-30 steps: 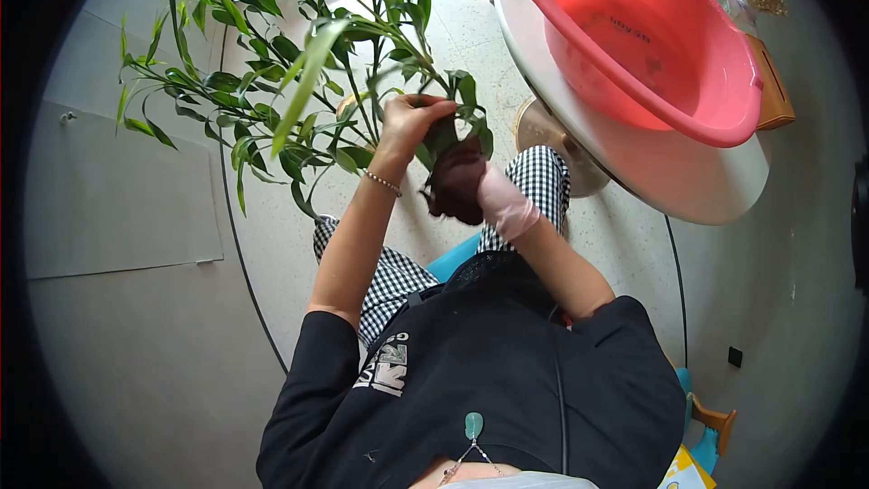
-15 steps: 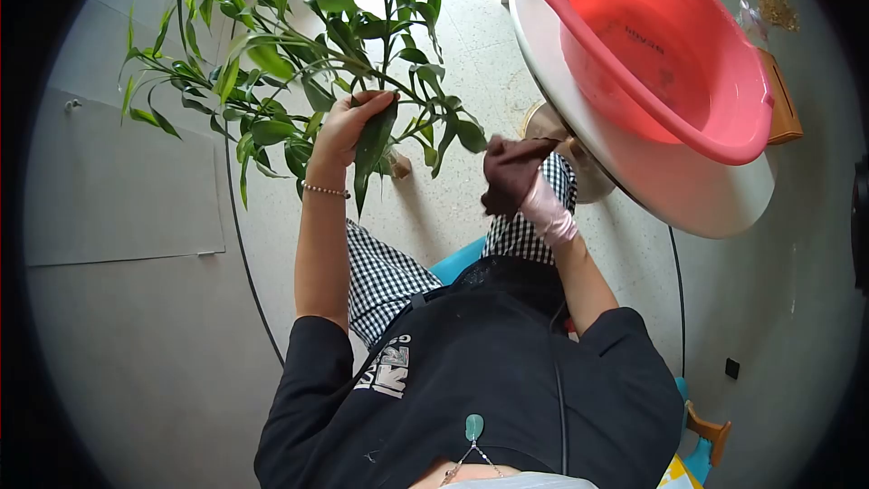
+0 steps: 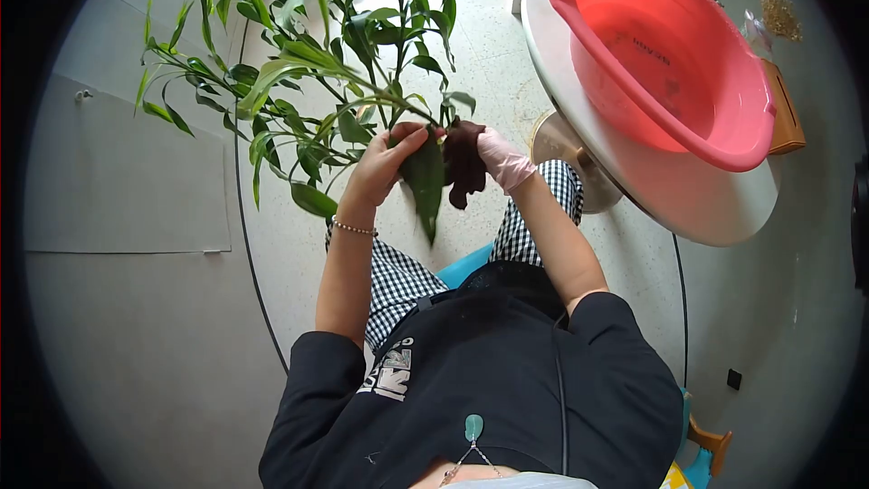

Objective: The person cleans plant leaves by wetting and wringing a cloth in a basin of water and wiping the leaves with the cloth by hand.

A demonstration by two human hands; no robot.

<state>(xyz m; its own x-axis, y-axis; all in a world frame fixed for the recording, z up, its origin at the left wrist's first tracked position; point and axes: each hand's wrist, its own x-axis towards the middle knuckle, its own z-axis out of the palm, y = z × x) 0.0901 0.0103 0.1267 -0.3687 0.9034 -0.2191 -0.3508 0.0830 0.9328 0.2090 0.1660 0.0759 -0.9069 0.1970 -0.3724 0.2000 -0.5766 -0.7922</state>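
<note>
My left hand (image 3: 382, 166) finger-pinches a broad leaf (image 3: 424, 186); my gloved right hand (image 3: 503, 160) clamps maroon cloth (image 3: 465, 159). A hard tug could tear the leaf.

A long dark-green leaf (image 3: 424, 183) of the tall leafy green plant (image 3: 312, 81) is held by the bare left hand (image 3: 384, 161); a crumpled dark-maroon cloth (image 3: 465, 165) is gripped by the pink-gloved right hand (image 3: 503, 159).
</note>
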